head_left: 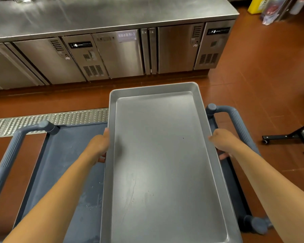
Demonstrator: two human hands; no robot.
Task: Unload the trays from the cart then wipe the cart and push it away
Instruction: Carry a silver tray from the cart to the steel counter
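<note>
over the blue cart, a bare metal tray is held by its long sides: the left hand grips one rim, the right hand the other, fingers curled underneath. keep it level, clear the cart handles, then carry it to the steel surface ahead.

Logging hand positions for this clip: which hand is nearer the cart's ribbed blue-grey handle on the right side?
Right. The right hand grips the grey metal tray's right rim, just beside that ribbed blue-grey handle; the left hand grips the opposite rim, across the tray.
</note>
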